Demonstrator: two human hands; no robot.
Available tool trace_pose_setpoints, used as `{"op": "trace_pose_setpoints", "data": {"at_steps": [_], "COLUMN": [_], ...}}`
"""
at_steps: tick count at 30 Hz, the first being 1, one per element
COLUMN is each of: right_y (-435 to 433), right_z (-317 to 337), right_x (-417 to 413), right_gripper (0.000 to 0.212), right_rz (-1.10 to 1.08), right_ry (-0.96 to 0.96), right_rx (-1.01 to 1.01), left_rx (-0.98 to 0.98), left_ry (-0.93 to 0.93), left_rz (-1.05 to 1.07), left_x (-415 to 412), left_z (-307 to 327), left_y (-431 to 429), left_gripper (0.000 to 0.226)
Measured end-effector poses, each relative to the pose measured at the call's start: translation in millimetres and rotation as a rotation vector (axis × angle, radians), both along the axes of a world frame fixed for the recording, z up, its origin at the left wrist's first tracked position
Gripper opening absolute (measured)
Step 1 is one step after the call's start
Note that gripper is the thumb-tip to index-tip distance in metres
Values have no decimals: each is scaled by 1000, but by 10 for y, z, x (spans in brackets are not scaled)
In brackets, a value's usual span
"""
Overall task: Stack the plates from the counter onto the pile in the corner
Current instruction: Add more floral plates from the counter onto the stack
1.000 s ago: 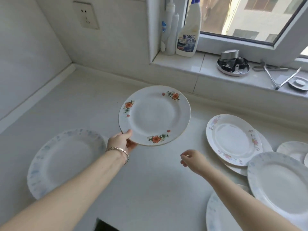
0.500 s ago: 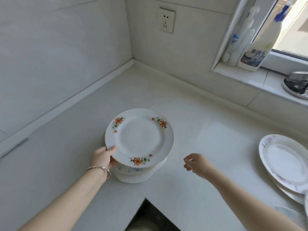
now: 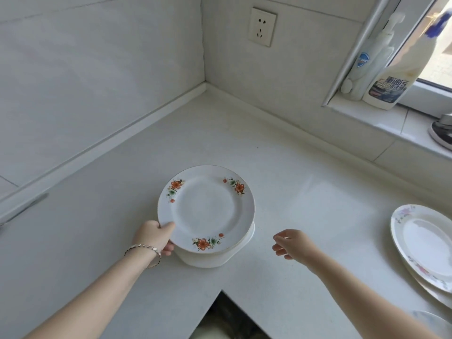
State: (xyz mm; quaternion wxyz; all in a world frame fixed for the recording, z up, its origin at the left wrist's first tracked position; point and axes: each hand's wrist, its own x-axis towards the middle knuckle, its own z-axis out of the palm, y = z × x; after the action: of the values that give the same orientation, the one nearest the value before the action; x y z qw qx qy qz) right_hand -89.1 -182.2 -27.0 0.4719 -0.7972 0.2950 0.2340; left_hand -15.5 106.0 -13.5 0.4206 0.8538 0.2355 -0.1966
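A white plate with orange flowers [image 3: 206,207] lies over the pile of white plates [image 3: 210,258] near the counter's inner corner edge. My left hand [image 3: 155,237], with a bracelet on the wrist, grips that plate's near-left rim, thumb on top. My right hand [image 3: 292,243] hovers empty to the right of the pile, fingers loosely apart. On the right, a pink-flowered plate [image 3: 425,245] rests on another plate, cut off by the frame edge.
The white counter [image 3: 305,192] runs into a tiled corner with a wall socket [image 3: 262,26]. Cleaner bottles [image 3: 389,77] stand on the window sill. A dark gap [image 3: 227,316] opens at the counter's inner corner below the pile.
My left hand has carried the flowered plate left and down from mid-air to rest over the pile. My right hand has stayed empty beside it.
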Motion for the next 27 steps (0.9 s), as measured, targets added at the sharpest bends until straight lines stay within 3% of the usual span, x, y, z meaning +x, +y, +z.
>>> {"op": "trace_pose_setpoints", "data": {"at_steps": [4,6,7,9,11,17,20,23,25,27], "right_y": [-9,-7,-6,-5,2,57,61,-10,-113,-257], "right_z": [-24,-28,-31,-46,-80,-195,-233,-244,-220,-176], "right_x": [-5,-6,-11,-24,-43,-103,-176,-272,-363,-509], "right_gripper": [11,11,11,11,12,13,14,15,15,15], "right_rz": [2,2,0,-6,-19,-70,-106,-141,-168,-198], "right_ry": [3,5,7,13,23,69,89,91,72,54], "right_rx": [-18,-26,-30,-40,-45,-30,-19,-25,-51,-75], "left_rx": [389,466,373,76,-90,-150,86,413,419,292], "left_ry": [-26,-137,-181,-214,-204,-254,-252,-477,-731,-824], "left_rz": [-239,-220,-162,-30,50,127,-22,-327,-530,-696], "left_x": [-11,51,86,146,142,171,182,163,142,63], "left_z": [13,-26,-63,-123,-177,-288,-239,-175,-147,-7], "left_y": [67,59,41,-33,-124,-188,-207,-362,-608,-992], "left_gripper": [40,36,37,59,77,73,75,67,48,32]}}
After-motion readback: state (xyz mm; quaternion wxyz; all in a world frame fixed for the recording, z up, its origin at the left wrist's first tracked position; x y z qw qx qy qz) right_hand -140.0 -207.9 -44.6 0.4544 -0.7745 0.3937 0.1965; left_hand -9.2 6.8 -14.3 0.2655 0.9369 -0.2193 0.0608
